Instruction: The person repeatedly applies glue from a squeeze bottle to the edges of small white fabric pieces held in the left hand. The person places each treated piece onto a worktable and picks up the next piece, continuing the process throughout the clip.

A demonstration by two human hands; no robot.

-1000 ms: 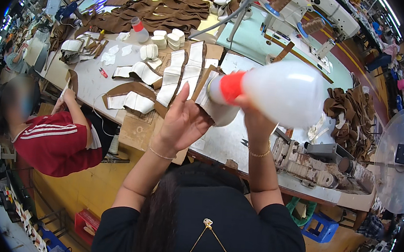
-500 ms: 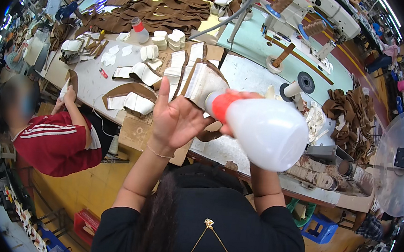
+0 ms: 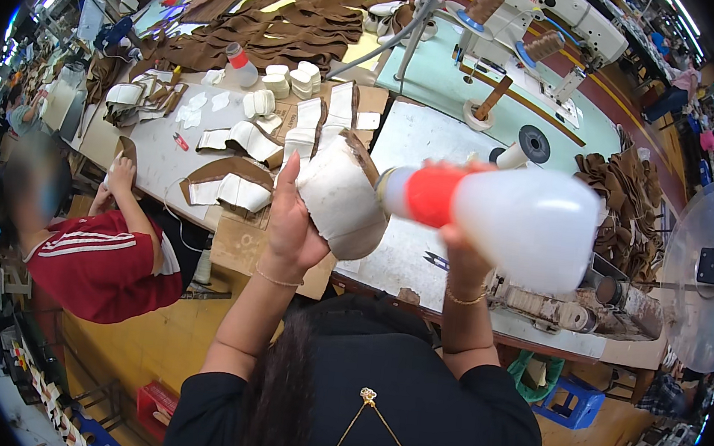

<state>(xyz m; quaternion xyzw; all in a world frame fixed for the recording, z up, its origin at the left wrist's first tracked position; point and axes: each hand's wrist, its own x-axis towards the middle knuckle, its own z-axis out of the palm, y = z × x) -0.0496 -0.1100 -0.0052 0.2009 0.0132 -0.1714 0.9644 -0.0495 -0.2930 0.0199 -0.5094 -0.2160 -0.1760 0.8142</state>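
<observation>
My left hand (image 3: 295, 227) is closed on a curved shoe-upper piece (image 3: 344, 200), its white lining facing up and a brown strip along its far right edge. The thumb points up beside the piece; the other fingers are hidden beneath it. In my right hand (image 3: 461, 243) is a translucent white squeeze bottle (image 3: 537, 227) with a red band round its neck. The bottle lies almost level, its mouth pointing left at the piece's right edge. Whether the mouth touches the lining, I cannot tell. Much of my right hand is hidden behind the bottle.
More white-and-brown pieces (image 3: 249, 135) and stacked white pads (image 3: 274, 82) lie beyond my left hand. Another red-banded bottle (image 3: 241, 66) stands there. Small thread snips (image 3: 437, 260) lie on the table. A sewing machine (image 3: 557, 19) is far right; a co-worker in red (image 3: 109, 255) sits left.
The shoe-upper piece has turned over in my left hand, and its broad white lining now faces up. The bottle has moved right and swung closer to level. My left fingers have gone under the piece.
</observation>
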